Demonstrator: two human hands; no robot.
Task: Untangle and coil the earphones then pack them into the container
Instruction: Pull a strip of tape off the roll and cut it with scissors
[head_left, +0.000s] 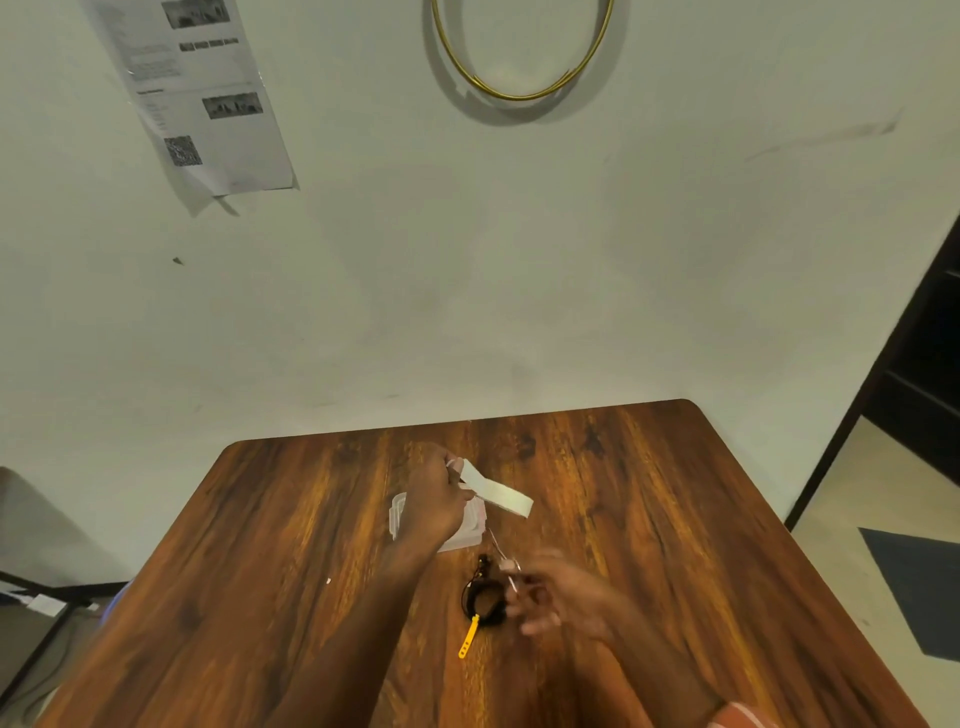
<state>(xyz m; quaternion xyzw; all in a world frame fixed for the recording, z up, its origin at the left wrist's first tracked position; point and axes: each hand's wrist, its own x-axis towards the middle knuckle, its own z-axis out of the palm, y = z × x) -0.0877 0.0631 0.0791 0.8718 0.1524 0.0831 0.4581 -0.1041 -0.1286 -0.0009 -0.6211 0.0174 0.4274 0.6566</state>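
The black earphones (484, 598) lie coiled on the wooden table (649, 519), bound with a yellow tie (467, 636) that sticks out toward me. Just beyond them stands a small clear plastic container (397, 519). My left hand (434, 501) is over it and pinches its white lid (501, 496), which is lifted and tilted to the right. My right hand (563, 597) is blurred, right beside the coil, fingers partly spread. A thin metal object (501, 556) runs from the container to its fingertips; whether the hand holds it is unclear.
The table's far edge meets a pale wall (519, 260) with a taped paper sheet (202, 98) and a gold hoop (519, 78). A dark door frame (893, 384) stands at the right, and a chair (36, 525) at the left.
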